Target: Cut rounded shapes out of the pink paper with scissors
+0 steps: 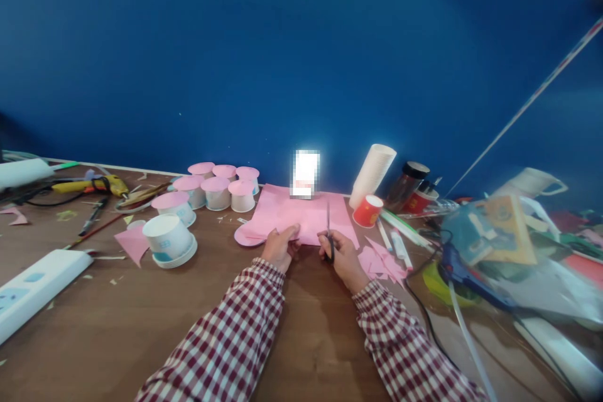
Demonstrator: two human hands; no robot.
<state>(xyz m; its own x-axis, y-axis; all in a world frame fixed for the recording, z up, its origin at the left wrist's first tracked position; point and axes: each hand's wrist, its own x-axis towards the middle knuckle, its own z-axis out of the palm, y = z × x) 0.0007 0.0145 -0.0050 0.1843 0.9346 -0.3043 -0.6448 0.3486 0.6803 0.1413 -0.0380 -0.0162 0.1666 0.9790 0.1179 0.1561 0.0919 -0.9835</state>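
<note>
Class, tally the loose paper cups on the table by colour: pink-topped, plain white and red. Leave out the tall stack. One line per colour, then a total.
Pink-topped cups: 7
Plain white cup: 1
Red cup: 1
Total: 9

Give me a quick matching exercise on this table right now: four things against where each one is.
1 pink paper sheet
2 black-handled metal scissors
3 small red paper cup
4 long white plastic power strip

a gripped in the right hand
b lying at the far left
c pinched at its near edge by the left hand
d standing just right of the sheet

Pairs: 1-c, 2-a, 3-d, 4-b
</note>
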